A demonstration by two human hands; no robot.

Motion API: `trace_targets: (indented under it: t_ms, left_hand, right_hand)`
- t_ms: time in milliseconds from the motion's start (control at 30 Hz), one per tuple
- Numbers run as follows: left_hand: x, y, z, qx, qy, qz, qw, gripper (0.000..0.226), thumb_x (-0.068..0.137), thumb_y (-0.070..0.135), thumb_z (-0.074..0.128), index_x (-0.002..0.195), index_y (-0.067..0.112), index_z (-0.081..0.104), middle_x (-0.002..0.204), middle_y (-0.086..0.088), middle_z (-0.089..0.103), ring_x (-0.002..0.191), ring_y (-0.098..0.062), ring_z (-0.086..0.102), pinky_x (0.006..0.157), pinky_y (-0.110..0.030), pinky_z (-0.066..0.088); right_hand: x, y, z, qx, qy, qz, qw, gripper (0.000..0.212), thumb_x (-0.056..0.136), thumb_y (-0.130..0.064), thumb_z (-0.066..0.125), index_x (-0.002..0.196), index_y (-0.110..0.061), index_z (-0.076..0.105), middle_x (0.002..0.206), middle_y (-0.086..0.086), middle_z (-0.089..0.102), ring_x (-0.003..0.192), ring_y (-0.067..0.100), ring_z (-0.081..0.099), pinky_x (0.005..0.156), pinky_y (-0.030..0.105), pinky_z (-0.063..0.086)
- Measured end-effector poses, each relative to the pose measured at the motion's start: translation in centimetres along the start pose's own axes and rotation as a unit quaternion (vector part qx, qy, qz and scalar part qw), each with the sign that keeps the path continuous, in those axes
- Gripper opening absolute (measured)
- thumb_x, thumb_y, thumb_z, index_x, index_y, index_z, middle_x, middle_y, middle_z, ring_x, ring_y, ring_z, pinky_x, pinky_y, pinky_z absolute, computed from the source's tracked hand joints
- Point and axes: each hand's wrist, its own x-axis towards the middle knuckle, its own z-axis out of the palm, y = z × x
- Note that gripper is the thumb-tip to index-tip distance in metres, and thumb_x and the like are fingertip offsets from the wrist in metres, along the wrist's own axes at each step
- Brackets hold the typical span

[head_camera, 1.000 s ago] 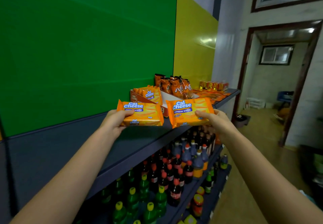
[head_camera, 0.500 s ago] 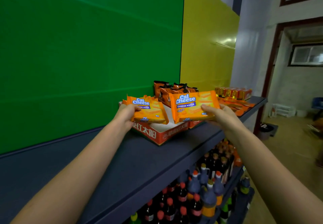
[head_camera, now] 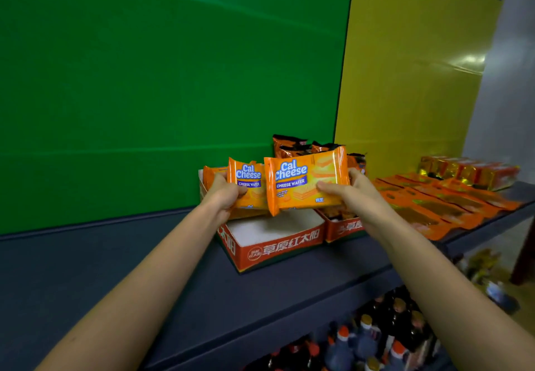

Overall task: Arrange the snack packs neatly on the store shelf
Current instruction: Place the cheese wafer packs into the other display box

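Over the red carton [head_camera: 278,247], arms outstretched, left hand [head_camera: 224,194] clasped round left pack [head_camera: 249,181], right hand [head_camera: 357,194] round right pack [head_camera: 304,181].

Finds glossy, crinkled plastic film on the left wafer pack [head_camera: 248,183] and right wafer pack [head_camera: 304,182]. Records printed card on the cardboard tray [head_camera: 285,247], matt white inside. Notes matt, smooth shelf [head_camera: 173,269]; glossy yellow panel [head_camera: 405,81] with glare; smooth green panel [head_camera: 173,81]; shiny foil packs [head_camera: 463,168].

Each hand [head_camera: 224,194] [head_camera: 357,194] holds a wafer pack [head_camera: 249,182] [head_camera: 304,179] above the red box [head_camera: 278,247].
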Motion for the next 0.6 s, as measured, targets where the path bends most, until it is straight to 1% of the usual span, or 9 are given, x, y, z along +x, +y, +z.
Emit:
trace_targets:
  t_ms: [67,133,200,267,333,400,433,500,600]
  left_hand:
    - [0.2,-0.5,0.7,0.054,0.019,0.027,0.998,0.048,0.085,-0.013,0.051,0.128,0.004,0.039,0.121,-0.018,0.057,0.096,-0.023,0.054,0.086,-0.036,0.046]
    - [0.1,-0.8,1.0,0.146,0.047,0.054,0.987,0.039,0.086,-0.009,0.052,0.118,0.009,0.04,0.119,-0.019,0.056,0.098,-0.021,0.052,0.083,-0.032,0.044]
    - [0.1,-1.1,1.1,0.277,0.081,0.077,0.954,0.036,0.085,0.001,0.057,0.117,0.007,0.041,0.123,-0.02,0.055,0.106,-0.028,0.055,0.088,-0.035,0.044]
    - [0.2,-1.1,1.0,0.42,0.112,0.109,0.894,0.04,0.085,0.013,0.061,0.119,0.001,0.043,0.122,-0.022,0.057,0.111,-0.035,0.055,0.09,-0.039,0.043]
    - [0.2,-1.1,0.7,0.539,0.154,0.145,0.816,0.043,0.084,0.026,0.06,0.118,0.003,0.046,0.122,-0.019,0.056,0.116,-0.035,0.051,0.094,-0.039,0.038]
    - [0.1,-1.1,0.0,0.606,0.185,0.161,0.757,0.048,0.081,0.036,0.062,0.117,0.007,0.049,0.124,-0.015,0.054,0.12,-0.031,0.045,0.098,-0.039,0.031]
    - [0.1,-1.0,-0.4,0.62,0.186,0.155,0.746,0.051,0.079,0.038,0.064,0.117,0.008,0.05,0.125,-0.013,0.052,0.12,-0.031,0.043,0.099,-0.04,0.03]
    - [-0.1,-1.0,-1.2,0.623,0.177,0.133,0.75,0.053,0.075,0.039,0.068,0.116,0.008,0.052,0.125,-0.013,0.05,0.121,-0.03,0.04,0.1,-0.04,0.029]
    - [-0.5,-1.2,-2.0,0.61,0.17,0.134,0.762,0.048,0.079,0.03,0.065,0.121,0.01,0.052,0.125,-0.015,0.048,0.121,-0.03,0.038,0.099,-0.039,0.03]
  right_hand:
    - [1.2,0.6,0.1,-0.014,-0.037,0.003,0.999,0.043,0.081,-0.019,0.071,0.114,-0.02,0.043,0.111,0.003,0.062,0.101,0.021,0.062,0.094,0.04,0.049]
    - [2.2,1.1,0.4,-0.027,-0.07,0.0,0.997,0.044,0.081,-0.018,0.071,0.115,-0.018,0.044,0.116,0.004,0.061,0.104,0.022,0.061,0.096,0.041,0.049]
    - [3.0,1.5,0.8,-0.038,-0.098,-0.008,0.994,0.046,0.081,-0.016,0.071,0.117,-0.017,0.043,0.117,0.005,0.06,0.106,0.023,0.061,0.097,0.041,0.048]
    - [3.5,2.0,1.2,-0.051,-0.128,-0.016,0.99,0.045,0.081,-0.017,0.071,0.115,-0.019,0.042,0.118,0.005,0.06,0.107,0.022,0.061,0.098,0.043,0.048]
    - [3.8,2.3,1.5,-0.07,-0.157,-0.029,0.985,0.045,0.081,-0.018,0.071,0.114,-0.02,0.041,0.116,0.003,0.059,0.106,0.02,0.06,0.097,0.04,0.049]
    - [4.2,2.5,1.9,-0.089,-0.173,-0.042,0.98,0.047,0.082,-0.019,0.07,0.119,-0.018,0.041,0.114,0.002,0.058,0.104,0.019,0.06,0.096,0.039,0.049]
    - [4.3,2.5,2.2,-0.093,-0.18,-0.048,0.978,0.051,0.083,-0.019,0.069,0.124,-0.015,0.04,0.115,0.002,0.058,0.104,0.018,0.059,0.096,0.038,0.048]
    - [4.5,2.6,2.9,-0.094,-0.202,-0.052,0.974,0.058,0.084,-0.018,0.068,0.132,-0.012,0.036,0.119,0.004,0.058,0.104,0.017,0.058,0.097,0.036,0.048]
    - [5.0,2.9,4.1,-0.109,-0.234,-0.046,0.965,0.056,0.085,-0.021,0.067,0.131,-0.013,0.036,0.128,0.006,0.056,0.113,0.02,0.057,0.1,0.042,0.047]
